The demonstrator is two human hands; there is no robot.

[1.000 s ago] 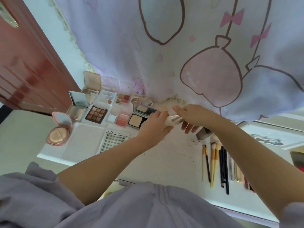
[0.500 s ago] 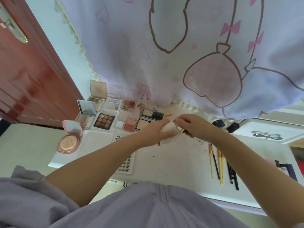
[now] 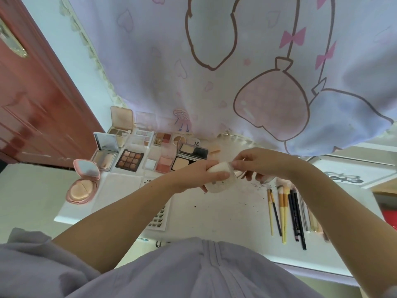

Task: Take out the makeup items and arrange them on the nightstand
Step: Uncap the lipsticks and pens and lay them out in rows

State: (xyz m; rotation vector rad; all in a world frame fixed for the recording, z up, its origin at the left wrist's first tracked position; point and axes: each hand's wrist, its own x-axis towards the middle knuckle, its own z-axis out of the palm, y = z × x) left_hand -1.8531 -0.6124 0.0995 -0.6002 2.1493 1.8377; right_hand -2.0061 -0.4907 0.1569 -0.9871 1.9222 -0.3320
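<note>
My left hand [image 3: 198,176] grips a small clear plastic case [image 3: 221,187] with a white sponge [image 3: 217,168] at its top, held above the white nightstand [image 3: 227,214]. My right hand [image 3: 265,164] pinches a thin pale item at the case's open end [image 3: 238,173]; what it is I cannot tell. Open makeup lies in rows at the back left: a brown eyeshadow palette [image 3: 129,160], a black powder compact [image 3: 189,157], a blush [image 3: 164,164], a silver mirrored compact [image 3: 105,152] and a pink cushion compact [image 3: 82,186].
Several brushes and pencils [image 3: 286,211] lie side by side on the right of the nightstand. A false-lash tray [image 3: 160,214] lies under my left forearm. A cartoon-print bedsheet [image 3: 236,72] hangs behind, and a red wooden door [image 3: 32,104] stands at the left.
Both hands drew a little toward me and rose with the clear case. My right hand shifted from the case's side to pinching at its open end.
</note>
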